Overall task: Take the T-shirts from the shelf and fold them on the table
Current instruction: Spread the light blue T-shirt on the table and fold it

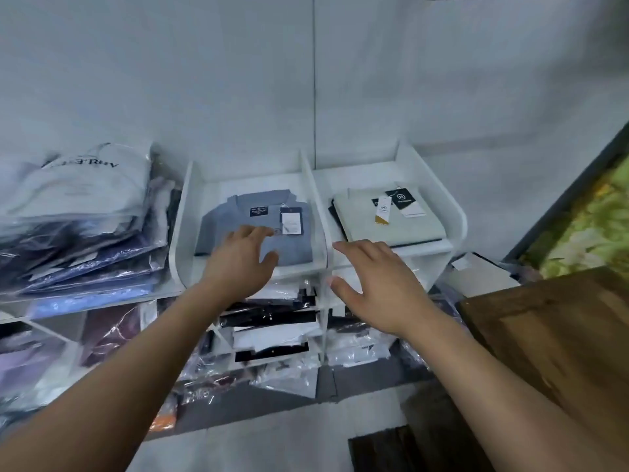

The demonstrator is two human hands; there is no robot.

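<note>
- Blue shirt [258, 229] lies mid-frame, directly under left hand [238, 264]; fingers spread, nothing gripped.
- Right hand [377, 287] spread, empty, right of divider [315, 206].

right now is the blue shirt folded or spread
Folded: the blue shirt lies as a neat rectangle in the shelf, collar and tags up, left hand over it.

Both hands extended forward: left [240, 264], right [377, 284], fingers spread.
</note>
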